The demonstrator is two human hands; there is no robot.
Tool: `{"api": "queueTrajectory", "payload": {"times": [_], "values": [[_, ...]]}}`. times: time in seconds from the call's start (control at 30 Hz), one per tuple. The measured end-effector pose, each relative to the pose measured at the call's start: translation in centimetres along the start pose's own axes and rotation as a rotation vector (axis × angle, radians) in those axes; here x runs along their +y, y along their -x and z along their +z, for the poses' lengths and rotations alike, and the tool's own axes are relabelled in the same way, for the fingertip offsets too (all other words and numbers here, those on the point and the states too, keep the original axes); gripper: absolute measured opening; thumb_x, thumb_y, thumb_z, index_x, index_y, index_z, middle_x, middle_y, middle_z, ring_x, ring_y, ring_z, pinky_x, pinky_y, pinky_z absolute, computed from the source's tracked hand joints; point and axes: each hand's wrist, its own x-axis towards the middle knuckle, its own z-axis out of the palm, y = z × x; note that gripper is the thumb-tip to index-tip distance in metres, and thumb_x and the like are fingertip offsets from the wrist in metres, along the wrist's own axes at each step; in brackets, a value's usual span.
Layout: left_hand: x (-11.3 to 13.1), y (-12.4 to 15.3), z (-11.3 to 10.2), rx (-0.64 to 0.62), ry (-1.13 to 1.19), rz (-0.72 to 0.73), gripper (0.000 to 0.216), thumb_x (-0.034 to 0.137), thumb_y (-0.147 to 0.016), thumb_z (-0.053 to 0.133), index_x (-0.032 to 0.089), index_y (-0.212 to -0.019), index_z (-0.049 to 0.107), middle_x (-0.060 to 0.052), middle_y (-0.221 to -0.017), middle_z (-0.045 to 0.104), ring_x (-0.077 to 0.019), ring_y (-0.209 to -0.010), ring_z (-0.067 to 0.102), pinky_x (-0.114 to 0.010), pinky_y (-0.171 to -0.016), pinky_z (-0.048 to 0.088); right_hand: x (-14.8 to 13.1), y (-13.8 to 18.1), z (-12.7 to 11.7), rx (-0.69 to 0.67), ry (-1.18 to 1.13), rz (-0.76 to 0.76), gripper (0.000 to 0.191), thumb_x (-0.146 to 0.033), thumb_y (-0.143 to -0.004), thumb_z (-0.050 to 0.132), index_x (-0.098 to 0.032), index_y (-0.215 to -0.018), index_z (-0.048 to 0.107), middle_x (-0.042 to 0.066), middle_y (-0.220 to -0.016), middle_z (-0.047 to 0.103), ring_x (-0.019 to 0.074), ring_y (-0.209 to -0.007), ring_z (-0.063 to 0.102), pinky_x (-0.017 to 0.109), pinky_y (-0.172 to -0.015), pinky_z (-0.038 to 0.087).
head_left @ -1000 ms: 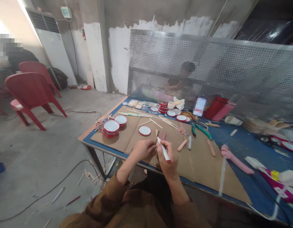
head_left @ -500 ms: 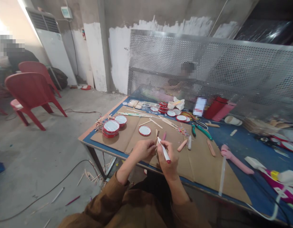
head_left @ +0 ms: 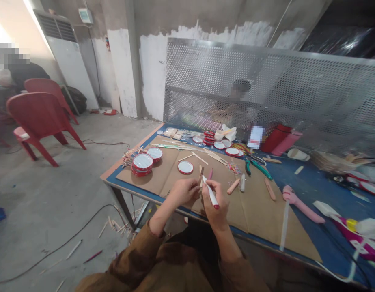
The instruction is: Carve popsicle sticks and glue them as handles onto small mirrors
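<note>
My right hand (head_left: 217, 202) is closed around a white marker (head_left: 211, 194) with a red end, held like a pen, its tip pointing away from me. Close beside it, my left hand (head_left: 183, 192) is pinched on a thin wooden stick (head_left: 201, 172), partly hidden by the fingers. The marker's tip is right by the stick; whether they touch I cannot tell. Both hands are over the cardboard sheet (head_left: 254, 215) near the table's front edge. A round white disc with a red rim (head_left: 185, 167) lies just beyond my left hand, and a pink stick (head_left: 210, 173) beyond the marker.
Stacked red-rimmed discs (head_left: 142, 162) stand at the left, near a bundle of sticks. Green-handled pliers (head_left: 260, 169), wooden pieces (head_left: 270, 189), a pink tool (head_left: 304, 207) and a purple-and-white item (head_left: 354, 239) lie rightward. Behind the table rises a perforated metal screen (head_left: 205, 73), a person beyond it.
</note>
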Motion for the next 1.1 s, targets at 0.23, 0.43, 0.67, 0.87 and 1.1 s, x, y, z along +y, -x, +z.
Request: {"api": "queueTrajectory", "payload": {"times": [0.23,0.43,0.67,0.87,1.1], "values": [[-0.03,-0.02,-0.01,0.004,-0.011,0.002,0.022,0.027,-0.084,0.047,0.017,-0.068,0.058,0.000,-0.064,0.059,-0.0116,-0.061,0.050,-0.020,-0.055,0.028,-0.13,-0.08,-0.05,0.011,-0.011,-0.002,0.014,-0.028,-0.085,0.053,-0.018,-0.094,0.057,0.005,-0.082,0.066,0.0159,-0.073,0.064,0.027,-0.065,0.050],[-0.14,-0.06,0.08,0.004,-0.013,0.007,0.022,0.027,-0.084,0.046,0.017,-0.068,0.058,0.000,-0.064,0.060,-0.0117,-0.061,0.051,-0.020,-0.055,0.029,0.11,0.00,-0.06,0.007,-0.005,-0.001,0.016,-0.029,-0.084,0.053,-0.018,-0.094,0.058,0.005,-0.082,0.066,0.0162,-0.073,0.064,0.027,-0.065,0.051],[-0.02,-0.11,-0.01,-0.006,-0.020,0.004,0.021,0.025,-0.084,0.046,0.017,-0.070,0.059,0.000,-0.066,0.061,-0.0121,-0.063,0.052,-0.019,-0.056,0.031,-0.09,-0.06,-0.10,0.006,-0.015,-0.020,0.016,-0.029,-0.085,0.052,-0.018,-0.095,0.058,0.006,-0.083,0.066,0.0166,-0.073,0.064,0.028,-0.065,0.051],[-0.21,-0.06,0.12,0.004,-0.008,0.017,0.021,0.027,-0.084,0.047,0.017,-0.070,0.060,0.000,-0.065,0.061,-0.0120,-0.062,0.052,-0.019,-0.056,0.030,-0.34,-0.20,-0.10,0.014,-0.003,-0.015,0.013,-0.028,-0.085,0.053,-0.018,-0.092,0.057,0.005,-0.079,0.066,0.0156,-0.071,0.063,0.027,-0.064,0.051],[-0.23,-0.03,0.18,0.001,-0.012,0.011,0.021,0.027,-0.084,0.046,0.017,-0.072,0.061,0.000,-0.067,0.062,-0.0121,-0.062,0.052,-0.019,-0.055,0.030,-0.15,0.03,-0.10,-0.002,-0.013,-0.002,0.015,-0.030,-0.084,0.052,-0.019,-0.094,0.058,0.005,-0.082,0.066,0.0159,-0.073,0.064,0.027,-0.065,0.051]]}}
